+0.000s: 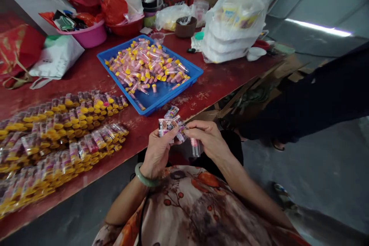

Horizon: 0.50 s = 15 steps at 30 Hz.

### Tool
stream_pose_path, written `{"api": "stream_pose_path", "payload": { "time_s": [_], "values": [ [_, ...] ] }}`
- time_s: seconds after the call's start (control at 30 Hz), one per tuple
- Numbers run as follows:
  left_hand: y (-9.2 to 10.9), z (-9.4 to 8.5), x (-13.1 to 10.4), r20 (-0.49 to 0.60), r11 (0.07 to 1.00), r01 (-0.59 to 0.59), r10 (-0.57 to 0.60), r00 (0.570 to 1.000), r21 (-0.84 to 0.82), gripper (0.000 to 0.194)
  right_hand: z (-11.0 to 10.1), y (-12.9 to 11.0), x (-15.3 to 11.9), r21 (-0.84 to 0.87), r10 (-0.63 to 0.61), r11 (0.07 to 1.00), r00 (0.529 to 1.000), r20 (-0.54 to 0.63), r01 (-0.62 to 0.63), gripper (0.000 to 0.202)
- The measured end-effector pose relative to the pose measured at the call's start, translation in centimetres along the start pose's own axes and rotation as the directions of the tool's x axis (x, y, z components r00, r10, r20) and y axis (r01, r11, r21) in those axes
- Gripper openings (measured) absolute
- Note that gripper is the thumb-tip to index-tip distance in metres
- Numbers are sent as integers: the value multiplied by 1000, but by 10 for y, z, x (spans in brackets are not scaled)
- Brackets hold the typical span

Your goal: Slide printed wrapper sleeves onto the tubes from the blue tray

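Note:
My left hand (pixel 158 150), with a green bangle at the wrist, pinches a few small printed labels (pixel 165 125) between thumb and fingers. Close beside it, my right hand (pixel 209 138) is closed around a small clear tube (pixel 195 148) with pink contents, its clear end pointing down. Thumb and forefinger of that hand also meet the edge of the labels. Another printed piece (pixel 172 112) lies on the table edge just beyond. A blue tray (pixel 155 103) farther back holds a heap of pink tubes (pixel 144 61) with yellow caps.
Stacked rows of labelled, yellow-capped tubes (pixel 57 127) cover the left of the red table (pixel 230 78). Behind stand a pink basin (pixel 89 36), a brown bowl (pixel 186 29) and a bag of white containers (pixel 227 40). A person in dark trousers (pixel 311 96) is at the right.

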State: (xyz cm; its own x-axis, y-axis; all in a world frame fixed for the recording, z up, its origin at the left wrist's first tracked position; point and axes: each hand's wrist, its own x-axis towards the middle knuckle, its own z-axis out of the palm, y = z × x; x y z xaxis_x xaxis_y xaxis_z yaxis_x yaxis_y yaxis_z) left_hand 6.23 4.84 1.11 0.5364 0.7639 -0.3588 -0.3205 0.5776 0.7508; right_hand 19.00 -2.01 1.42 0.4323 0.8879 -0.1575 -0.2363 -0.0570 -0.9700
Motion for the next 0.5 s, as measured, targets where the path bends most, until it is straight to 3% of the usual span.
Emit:
{"api": "stream_pose_path", "payload": {
  "time_s": [0.13,0.27,0.5],
  "values": [
    [1,-3,2,-40,1000,8,-7,999,13,27,-8,0,-3,-44,-32,998,999,29,34,16],
    [2,-6,0,-54,1000,-18,19,998,16,26,-25,-3,-8,36,-84,996,996,43,82,23],
    [3,-10,-2,-61,999,-27,28,998,22,28,-42,-13,-10,36,-283,959,954,103,281,21]
  ]
}}
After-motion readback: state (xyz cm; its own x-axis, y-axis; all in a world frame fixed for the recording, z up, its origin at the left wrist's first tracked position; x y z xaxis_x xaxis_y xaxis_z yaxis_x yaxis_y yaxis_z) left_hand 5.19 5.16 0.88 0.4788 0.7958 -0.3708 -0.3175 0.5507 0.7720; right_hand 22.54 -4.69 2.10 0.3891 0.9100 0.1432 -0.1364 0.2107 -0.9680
